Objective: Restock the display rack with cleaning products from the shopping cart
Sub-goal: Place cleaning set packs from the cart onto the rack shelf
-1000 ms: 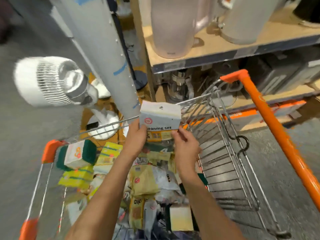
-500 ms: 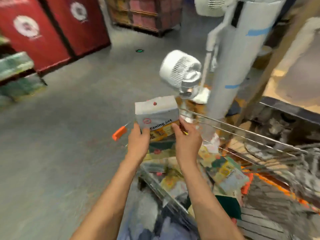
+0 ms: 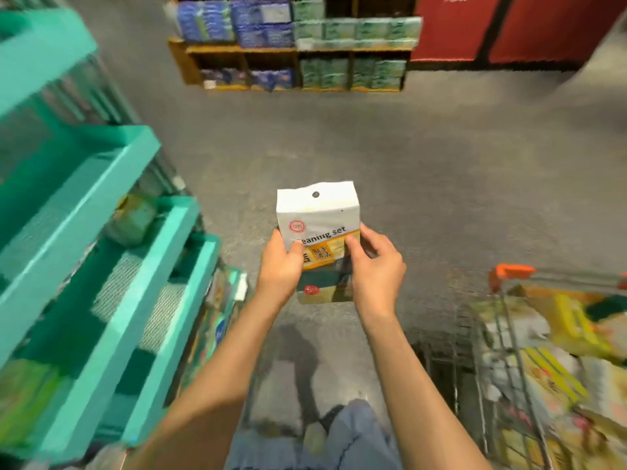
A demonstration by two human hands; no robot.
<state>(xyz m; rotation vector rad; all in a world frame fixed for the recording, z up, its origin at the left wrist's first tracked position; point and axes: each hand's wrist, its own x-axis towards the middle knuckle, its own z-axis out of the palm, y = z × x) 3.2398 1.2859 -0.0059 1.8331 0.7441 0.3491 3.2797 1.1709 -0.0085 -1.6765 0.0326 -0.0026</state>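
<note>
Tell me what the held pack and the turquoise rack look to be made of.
Cleaning set pack: glossy plastic film, judging by its printed face and punched hang hole.
Turquoise rack: probably painted metal or plastic; smooth uniform rails, with what looks like mesh shelf floors. Motion blur leaves it open.

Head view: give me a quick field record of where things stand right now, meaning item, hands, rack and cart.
item: cleaning set pack, white top with hang hole, held upright above the floor
left hand: left hand grips the pack's left edge
right hand: right hand grips its right edge
rack: teal display rack on the left, tiered shelves, contents blurred
cart: shopping cart on the right, yellow and green packs inside
placed yet: no, the pack is between rack and cart
</note>
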